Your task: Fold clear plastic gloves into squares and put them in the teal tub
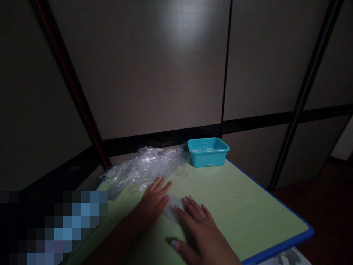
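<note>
A small translucent whitish sheet (173,209), perhaps thin plastic, lies flat on the green table between my hands. My left hand (156,198) rests palm down at its left edge, fingers stretched out and the thumb touching the sheet. On the other side, my right hand (197,226) is spread, its fingertips at the sheet's right edge and its thumb held out to the left. Neither hand is closed round anything. Just past my left fingertips lies a crumpled heap of clear plastic (146,163).
A turquoise plastic tub (209,159) stands at the table's far corner, with something pale inside. The green table (248,213) has a raised blue edge (278,254). Brown wardrobe panels (165,81) rise right behind it. A pixelated patch covers the lower left.
</note>
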`<state>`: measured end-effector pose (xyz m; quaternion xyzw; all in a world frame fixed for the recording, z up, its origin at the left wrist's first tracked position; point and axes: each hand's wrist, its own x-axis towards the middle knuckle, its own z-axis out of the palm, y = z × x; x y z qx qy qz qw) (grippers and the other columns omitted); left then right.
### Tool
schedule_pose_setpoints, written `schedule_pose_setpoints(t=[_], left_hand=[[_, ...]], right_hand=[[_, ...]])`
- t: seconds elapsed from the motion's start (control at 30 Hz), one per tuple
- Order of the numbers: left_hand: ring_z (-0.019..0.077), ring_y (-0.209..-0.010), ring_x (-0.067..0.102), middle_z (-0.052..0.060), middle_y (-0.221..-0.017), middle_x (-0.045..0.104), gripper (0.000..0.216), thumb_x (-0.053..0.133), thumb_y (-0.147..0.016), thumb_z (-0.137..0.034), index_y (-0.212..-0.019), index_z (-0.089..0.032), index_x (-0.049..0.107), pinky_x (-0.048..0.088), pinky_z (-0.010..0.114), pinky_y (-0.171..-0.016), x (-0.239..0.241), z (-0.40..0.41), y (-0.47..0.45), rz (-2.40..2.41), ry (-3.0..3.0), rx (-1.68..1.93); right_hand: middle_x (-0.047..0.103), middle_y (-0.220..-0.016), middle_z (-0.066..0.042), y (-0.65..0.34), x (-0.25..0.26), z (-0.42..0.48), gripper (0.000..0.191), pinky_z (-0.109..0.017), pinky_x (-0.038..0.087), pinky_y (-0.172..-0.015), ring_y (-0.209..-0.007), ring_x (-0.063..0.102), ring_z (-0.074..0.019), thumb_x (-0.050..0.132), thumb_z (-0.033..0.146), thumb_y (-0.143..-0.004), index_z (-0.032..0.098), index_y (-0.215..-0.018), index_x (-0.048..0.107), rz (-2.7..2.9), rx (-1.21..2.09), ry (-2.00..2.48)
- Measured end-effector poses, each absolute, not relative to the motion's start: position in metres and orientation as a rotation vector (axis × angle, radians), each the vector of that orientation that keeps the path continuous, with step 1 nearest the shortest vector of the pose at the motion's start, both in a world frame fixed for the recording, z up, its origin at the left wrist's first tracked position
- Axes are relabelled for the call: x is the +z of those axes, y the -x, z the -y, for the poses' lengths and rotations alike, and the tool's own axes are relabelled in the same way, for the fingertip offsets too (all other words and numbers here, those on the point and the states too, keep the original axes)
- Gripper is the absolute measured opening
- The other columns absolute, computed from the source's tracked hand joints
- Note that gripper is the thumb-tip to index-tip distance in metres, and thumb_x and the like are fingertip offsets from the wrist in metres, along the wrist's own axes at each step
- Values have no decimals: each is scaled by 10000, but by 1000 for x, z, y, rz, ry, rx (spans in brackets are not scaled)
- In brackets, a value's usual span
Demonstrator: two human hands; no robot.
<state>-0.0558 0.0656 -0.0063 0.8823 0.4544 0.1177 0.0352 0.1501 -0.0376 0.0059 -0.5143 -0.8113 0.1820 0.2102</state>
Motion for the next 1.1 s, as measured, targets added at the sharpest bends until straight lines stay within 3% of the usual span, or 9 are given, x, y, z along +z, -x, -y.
schedule_pose_setpoints(t=[0.1,0.2,0.37,0.53,0.73,0.93,1.1], left_hand=[[263,-1346,38,52,-1472,143,499,291,-912,-470,-1372,-277,279,193,482,-1052,-5,-68,58,-1381,-2738,463],[255,-1346,65,54,-1464,189,516,366,-892,-452,-1366,-261,299,195,461,-1059,-7,-70,59,-1376,-2763,564],[238,-1333,130,53,-1408,330,436,416,-875,-343,-1295,-226,430,208,430,-1063,-10,-75,59,-1496,-2716,843],[263,-1305,188,69,-1360,392,392,455,-847,-335,-1217,-217,510,228,444,-1041,-8,-76,59,-1566,-2633,928],[279,-1300,201,60,-1377,373,418,468,-830,-352,-1238,-260,486,190,471,-1029,-6,-72,54,-1662,-2561,795],[270,-1304,200,66,-1373,382,415,475,-823,-343,-1225,-248,503,181,462,-1031,-9,-74,54,-1677,-2499,833],[260,-1278,262,120,-1258,502,351,493,-814,-339,-1092,-161,612,204,401,-1044,-13,-81,54,-1417,-2441,1019]], right_hand=[[424,-1332,-89,-151,8,37,451,-375,277,-1030,-1253,332,-230,432,381,-853,219,-1274,443,2063,411,1402],[574,-1089,-81,-153,16,33,277,-311,386,-908,-1051,492,-204,404,261,-856,204,-1072,567,1928,347,1422],[603,-899,-75,-151,35,19,135,-304,401,-780,-887,521,-218,502,256,-792,191,-858,600,1928,204,1641],[606,-876,-73,-145,32,-9,239,-275,374,-696,-857,519,-210,629,343,-698,169,-858,591,2051,199,1767],[593,-906,-71,-137,11,-28,454,-278,337,-672,-872,506,-222,668,566,-589,183,-829,614,2026,240,1838],[584,-910,-57,-127,5,-28,375,-292,287,-660,-913,473,-242,677,540,-580,209,-751,631,2008,196,1863],[589,-893,-39,-127,3,-26,278,-279,250,-646,-903,460,-226,674,460,-614,209,-720,622,1990,202,1801]])
